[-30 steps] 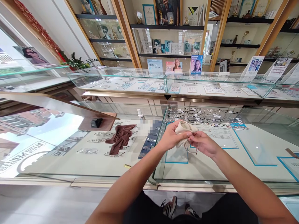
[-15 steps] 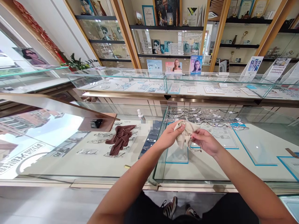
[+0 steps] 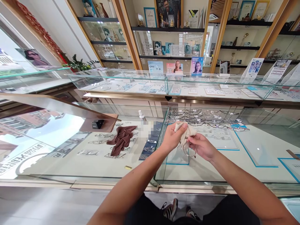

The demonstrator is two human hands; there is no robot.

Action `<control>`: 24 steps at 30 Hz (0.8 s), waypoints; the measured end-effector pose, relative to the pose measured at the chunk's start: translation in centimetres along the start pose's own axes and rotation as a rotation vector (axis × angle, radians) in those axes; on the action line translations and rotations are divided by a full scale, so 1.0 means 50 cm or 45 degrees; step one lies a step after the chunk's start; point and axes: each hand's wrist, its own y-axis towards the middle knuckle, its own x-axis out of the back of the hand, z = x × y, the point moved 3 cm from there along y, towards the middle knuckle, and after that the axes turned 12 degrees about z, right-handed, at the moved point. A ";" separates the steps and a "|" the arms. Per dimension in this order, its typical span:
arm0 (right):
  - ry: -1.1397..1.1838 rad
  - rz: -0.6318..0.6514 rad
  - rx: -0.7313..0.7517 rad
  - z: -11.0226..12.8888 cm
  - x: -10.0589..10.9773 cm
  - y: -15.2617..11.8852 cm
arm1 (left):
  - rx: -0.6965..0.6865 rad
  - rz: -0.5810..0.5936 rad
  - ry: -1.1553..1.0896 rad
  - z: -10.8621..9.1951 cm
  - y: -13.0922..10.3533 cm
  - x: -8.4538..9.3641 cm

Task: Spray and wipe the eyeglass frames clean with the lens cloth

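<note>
Since the earlier frame your hands have drawn closer together and the cloth has bunched up tighter between them, just above the middle of the frame. At the far left, sky and buildings reflect off the glass counter [image 3: 58,162], and a small black box [image 3: 97,124] sits on a wooden board at centre left. Next comes a brown rag [image 3: 122,139] lying loose on the counter, with a small white bottle [image 3: 141,115] standing just behind it. Your left hand [image 3: 172,138] is closed around the beige cloth [image 3: 182,132], thumb pressed over the top of it. Just beside it, your right hand [image 3: 203,146] is pinched shut on a pair of glasses [image 3: 188,149], one thin lens rim hanging below your fingers and the rest tucked into the cloth. Behind your hands, in the upper middle, rows of displayed frames [image 3: 201,116] lie under the glass, and blue-outlined mats [image 3: 255,156] run off to the right. As far as you can judge, the wiping is under way: one lens sits in the cloth, the other hangs bare, and whether it is clean cannot be told. The glasses have not been set down.
</note>
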 end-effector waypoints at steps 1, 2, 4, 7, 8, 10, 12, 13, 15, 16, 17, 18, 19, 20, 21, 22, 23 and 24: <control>0.001 -0.005 0.005 0.001 0.000 0.001 | 0.006 -0.016 0.019 0.002 0.001 0.001; -0.001 -0.012 0.008 0.003 0.001 0.001 | 0.024 -0.014 0.031 0.004 0.003 0.002; -0.018 -0.031 0.018 0.011 0.007 0.001 | 0.075 0.016 0.028 0.013 0.007 0.007; -0.070 -0.048 0.064 0.028 0.019 0.000 | 0.131 0.054 -0.041 0.030 0.015 0.020; -0.097 -0.044 0.091 0.036 0.023 -0.001 | 0.126 0.042 -0.061 0.033 0.017 0.028; -0.161 -0.038 0.169 0.055 0.028 -0.003 | 0.064 -0.030 -0.043 0.030 0.023 0.046; -0.238 -0.028 0.236 0.081 0.029 -0.007 | -0.036 -0.131 0.080 0.009 0.028 0.068; -0.277 -0.020 0.254 0.097 0.029 -0.008 | -0.082 -0.164 0.162 -0.008 0.032 0.078; -0.361 0.010 0.254 0.134 0.025 -0.009 | -0.163 -0.159 0.322 -0.051 0.042 0.092; -0.404 0.035 0.249 0.155 0.021 -0.009 | -0.201 -0.123 0.390 -0.076 0.049 0.095; -0.451 0.066 0.248 0.179 0.015 -0.008 | -0.243 -0.075 0.458 -0.103 0.057 0.096; -0.502 0.101 0.258 0.204 0.007 -0.007 | -0.295 -0.028 0.527 -0.131 0.064 0.094; -0.557 0.137 0.277 0.231 -0.003 -0.005 | -0.357 0.014 0.600 -0.160 0.071 0.091; -0.613 0.171 0.301 0.257 -0.014 -0.004 | -0.431 0.039 0.672 -0.188 0.076 0.087; -0.670 0.197 0.327 0.281 -0.027 -0.004 | -0.521 0.043 0.732 -0.215 0.079 0.082; -0.725 0.213 0.355 0.303 -0.041 -0.004 | -0.619 0.032 0.780 -0.239 0.080 0.076; -0.778 0.217 0.381 0.322 -0.054 -0.006 | -0.720 0.013 0.822 -0.260 0.078 0.070; -0.828 0.213 0.402 0.337 -0.065 -0.009 | -0.815 -0.007 0.862 -0.277 0.073 0.064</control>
